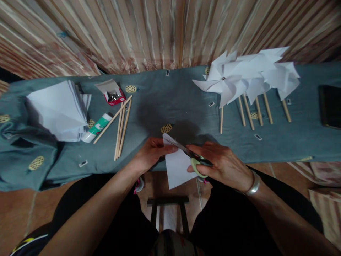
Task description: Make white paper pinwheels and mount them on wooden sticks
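My left hand (152, 153) pinches a white sheet of paper (178, 170) near its upper left edge, thumb on top. The paper hangs partly past the table's front edge, over my lap. In my right hand (222, 164) is a pair of scissors (198, 167) with pale green handles, fingers through the loops. Their blades point up and left and lie across the upper part of the paper, close to my left thumb. Whether the blades are fully closed cannot be made out.
Left on the cloth-covered table (181, 103) are a paper stack (58, 110), a glue stick (97, 128), wooden sticks (123, 129) and a red box of metal pins (114, 96). Several paper pinwheels (223, 80) on sticks lie right. A dark object (330, 106) sits far right; a curtain (160, 32) hangs behind.
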`<action>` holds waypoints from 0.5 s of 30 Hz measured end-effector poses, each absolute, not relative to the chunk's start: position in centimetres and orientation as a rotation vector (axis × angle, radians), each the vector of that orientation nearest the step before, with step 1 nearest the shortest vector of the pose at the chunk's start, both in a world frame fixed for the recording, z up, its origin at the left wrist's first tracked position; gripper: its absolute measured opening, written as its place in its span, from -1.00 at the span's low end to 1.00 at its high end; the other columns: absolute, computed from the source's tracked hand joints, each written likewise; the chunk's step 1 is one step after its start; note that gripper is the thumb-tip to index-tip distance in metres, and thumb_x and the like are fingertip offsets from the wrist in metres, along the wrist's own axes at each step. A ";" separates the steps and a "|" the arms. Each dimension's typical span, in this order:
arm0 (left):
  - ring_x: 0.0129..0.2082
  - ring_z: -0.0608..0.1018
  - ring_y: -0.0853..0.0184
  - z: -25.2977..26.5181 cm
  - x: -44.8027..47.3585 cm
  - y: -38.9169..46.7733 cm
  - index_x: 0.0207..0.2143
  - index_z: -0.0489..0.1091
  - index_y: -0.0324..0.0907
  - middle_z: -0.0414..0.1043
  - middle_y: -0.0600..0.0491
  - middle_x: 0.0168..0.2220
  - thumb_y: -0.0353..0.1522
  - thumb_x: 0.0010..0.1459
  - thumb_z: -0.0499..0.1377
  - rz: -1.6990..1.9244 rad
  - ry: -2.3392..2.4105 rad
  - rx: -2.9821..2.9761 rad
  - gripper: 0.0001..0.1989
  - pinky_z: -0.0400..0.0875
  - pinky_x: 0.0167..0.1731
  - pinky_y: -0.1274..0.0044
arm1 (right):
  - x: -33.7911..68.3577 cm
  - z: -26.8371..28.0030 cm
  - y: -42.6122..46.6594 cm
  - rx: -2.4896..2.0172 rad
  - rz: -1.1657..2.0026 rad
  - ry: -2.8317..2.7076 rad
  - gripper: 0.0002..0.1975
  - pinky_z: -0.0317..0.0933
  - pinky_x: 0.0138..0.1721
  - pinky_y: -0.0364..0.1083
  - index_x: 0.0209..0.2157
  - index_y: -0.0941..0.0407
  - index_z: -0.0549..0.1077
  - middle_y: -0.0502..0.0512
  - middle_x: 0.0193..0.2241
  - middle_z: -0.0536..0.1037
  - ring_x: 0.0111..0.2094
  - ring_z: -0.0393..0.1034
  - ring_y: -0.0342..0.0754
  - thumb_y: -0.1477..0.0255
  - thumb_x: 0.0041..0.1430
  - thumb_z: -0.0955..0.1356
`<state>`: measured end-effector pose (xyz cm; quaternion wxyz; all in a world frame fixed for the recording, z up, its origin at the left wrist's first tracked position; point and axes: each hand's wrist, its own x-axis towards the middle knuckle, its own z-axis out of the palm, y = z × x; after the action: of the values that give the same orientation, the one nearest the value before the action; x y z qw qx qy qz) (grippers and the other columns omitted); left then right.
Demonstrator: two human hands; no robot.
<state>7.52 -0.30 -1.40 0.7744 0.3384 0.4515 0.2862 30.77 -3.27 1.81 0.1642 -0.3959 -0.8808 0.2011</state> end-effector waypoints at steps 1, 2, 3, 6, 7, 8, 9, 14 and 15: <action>-0.42 0.57 0.35 -1.4 7.5 -0.3 -0.42 0.61 -0.21 0.62 0.04 -0.40 -0.34 -0.15 0.40 0.620 0.977 0.734 -0.82 0.43 -0.27 0.50 | 30.8 1.8 -3.3 -1.122 0.581 -2.514 -0.44 0.28 -0.31 -0.06 0.04 0.29 0.46 0.17 -0.36 0.62 -0.32 0.47 0.01 0.13 0.41 0.13; -0.42 0.57 0.35 -1.4 7.5 -0.3 -0.42 0.60 -0.22 0.62 0.04 -0.40 -0.34 -0.14 0.40 0.620 0.976 0.738 -0.82 0.43 -0.27 0.49 | 30.9 1.8 -3.3 -1.114 0.591 -2.517 -0.43 0.28 -0.30 -0.06 0.04 0.29 0.46 0.17 -0.35 0.62 -0.32 0.47 0.01 0.13 0.41 0.11; -0.42 0.57 0.35 -1.4 7.5 -0.3 -0.42 0.60 -0.22 0.62 0.04 -0.40 -0.34 -0.14 0.40 0.619 0.977 0.744 -0.82 0.43 -0.26 0.49 | 30.9 1.7 -3.3 -1.112 0.602 -2.520 -0.42 0.28 -0.30 -0.06 0.05 0.30 0.46 0.17 -0.35 0.62 -0.31 0.47 0.01 0.13 0.42 0.10; -0.43 0.57 0.35 -1.3 7.5 -0.2 -0.42 0.60 -0.23 0.61 0.04 -0.42 -0.33 -0.11 0.39 0.618 0.975 0.755 -0.82 0.43 -0.27 0.49 | 31.1 1.6 -3.3 -1.113 0.620 -2.517 -0.41 0.27 -0.32 -0.06 0.05 0.30 0.46 0.18 -0.34 0.63 -0.32 0.47 0.01 0.12 0.41 0.10; -0.44 0.56 0.36 -1.3 7.5 -0.2 -0.43 0.60 -0.23 0.61 0.04 -0.43 -0.32 -0.11 0.39 0.621 0.972 0.753 -0.83 0.42 -0.28 0.50 | 31.1 1.6 -3.3 -1.113 0.626 -2.513 -0.41 0.27 -0.33 -0.07 0.05 0.30 0.46 0.18 -0.34 0.63 -0.32 0.47 0.00 0.12 0.41 0.10; -0.44 0.56 0.37 -1.3 7.5 -0.2 -0.44 0.60 -0.23 0.61 0.05 -0.43 -0.33 -0.11 0.40 0.625 0.969 0.748 -0.83 0.42 -0.30 0.52 | 31.1 1.6 -3.3 -1.115 0.633 -2.510 -0.41 0.27 -0.34 -0.07 0.05 0.29 0.46 0.18 -0.34 0.63 -0.33 0.47 0.00 0.12 0.41 0.10; -0.45 0.56 0.38 -1.3 7.5 -0.3 -0.44 0.60 -0.22 0.61 0.05 -0.44 -0.33 -0.12 0.40 0.631 0.967 0.743 -0.84 0.42 -0.31 0.53 | 31.1 1.6 -3.3 -1.117 0.643 -2.509 -0.42 0.27 -0.34 -0.07 0.06 0.28 0.46 0.17 -0.34 0.63 -0.33 0.47 0.00 0.12 0.41 0.10; -0.45 0.56 0.38 -1.1 7.5 -0.4 -0.45 0.60 -0.22 0.62 0.04 -0.43 -0.32 -0.10 0.39 0.579 0.965 0.775 -0.85 0.42 -0.31 0.54 | 30.7 1.8 -3.3 -1.190 0.685 -2.501 -0.50 0.29 -0.33 -0.07 0.06 0.24 0.46 0.15 -0.33 0.63 -0.31 0.48 0.00 0.14 0.36 0.22; -0.45 0.56 0.37 -1.1 7.6 -0.5 -0.45 0.60 -0.22 0.62 0.03 -0.43 -0.32 -0.10 0.38 0.563 0.967 0.785 -0.85 0.42 -0.31 0.53 | 30.6 1.8 -3.3 -1.199 0.691 -2.496 -0.51 0.29 -0.32 -0.07 0.05 0.24 0.46 0.15 -0.33 0.63 -0.30 0.49 0.01 0.14 0.35 0.25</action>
<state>7.57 -0.45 -1.08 0.7754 0.3628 0.4467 0.2601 30.60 -3.32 1.77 0.1432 -0.4156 -0.8656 0.2397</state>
